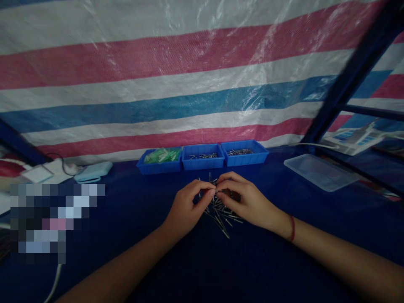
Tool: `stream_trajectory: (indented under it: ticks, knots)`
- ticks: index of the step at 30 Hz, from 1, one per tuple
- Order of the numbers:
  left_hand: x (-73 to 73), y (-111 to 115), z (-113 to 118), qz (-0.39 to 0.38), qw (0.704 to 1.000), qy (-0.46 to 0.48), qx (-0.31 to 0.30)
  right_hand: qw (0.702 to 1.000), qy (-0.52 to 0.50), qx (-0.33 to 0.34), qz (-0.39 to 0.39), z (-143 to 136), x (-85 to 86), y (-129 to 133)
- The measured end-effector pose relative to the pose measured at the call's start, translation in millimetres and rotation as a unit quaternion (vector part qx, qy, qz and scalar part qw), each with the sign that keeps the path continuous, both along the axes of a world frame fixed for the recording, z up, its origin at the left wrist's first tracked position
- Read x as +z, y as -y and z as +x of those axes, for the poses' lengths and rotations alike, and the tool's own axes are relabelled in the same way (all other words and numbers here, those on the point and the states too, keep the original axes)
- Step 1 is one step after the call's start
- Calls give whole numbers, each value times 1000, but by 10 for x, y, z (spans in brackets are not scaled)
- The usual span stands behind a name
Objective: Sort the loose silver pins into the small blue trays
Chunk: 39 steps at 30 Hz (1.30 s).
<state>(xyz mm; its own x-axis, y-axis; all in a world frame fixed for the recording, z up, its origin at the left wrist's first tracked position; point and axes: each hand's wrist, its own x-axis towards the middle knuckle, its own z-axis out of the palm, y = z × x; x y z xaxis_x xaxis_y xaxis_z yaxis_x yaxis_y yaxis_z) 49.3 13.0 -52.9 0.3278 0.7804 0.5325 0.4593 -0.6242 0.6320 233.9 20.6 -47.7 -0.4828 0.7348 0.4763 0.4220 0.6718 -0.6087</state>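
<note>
My left hand [192, 202] and my right hand [244, 200] meet fingertip to fingertip over a loose pile of thin metal rods [222, 214] on the dark blue table. Both hands are closed in a pinch. Something small may sit between the fingertips, but it is too small and hidden to name. The rods have a silvery shine and lie in all directions under and in front of the fingers. Part of the pile is covered by my hands.
Behind the pile stand three blue bins: one with green plastic bags [162, 155], two with small metal pieces [205, 156] [241, 152]. A clear plastic lid [320, 171] lies right. A light blue case [94, 171] and a white cable [56, 280] are left. Striped sheeting [176, 92] hangs behind.
</note>
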Motion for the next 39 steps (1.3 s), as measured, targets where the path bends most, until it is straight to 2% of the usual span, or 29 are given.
stream_trajectory:
  ticks: [5,9,13,18,20,23,25,29,33,39]
  knots:
    - [-11,-10,-13,7,999,-24,38,998,-41,-48,19,-5,12,-13]
    - [-21,-35,-21,8,998,-35,45,993,-69,-83,47,-4,13,-1]
    - [-28,-51,-21,41,996,-50,60,992,-72,-74,69,-3,28,37]
    - [-37,-51,-15,48,993,-61,84,989,-1,-50,139,62,112,-3]
    - [-42,-53,-11,47,994,-48,90,975,13,-99,201,154,149,-111]
    - [-43,-57,-5,34,995,-43,87,929,14,-250,273,371,164,-374]
    - [-40,-57,0,26,995,-50,78,899,51,-338,274,533,139,-558]
    - [-37,-46,9,13,992,-83,98,874,154,-400,228,749,51,-750]
    - [-40,-80,-36,5,979,-135,155,893,128,-375,213,741,-7,-703]
    - [-53,-233,-202,19,968,-197,154,961,119,-208,136,446,-22,-437]
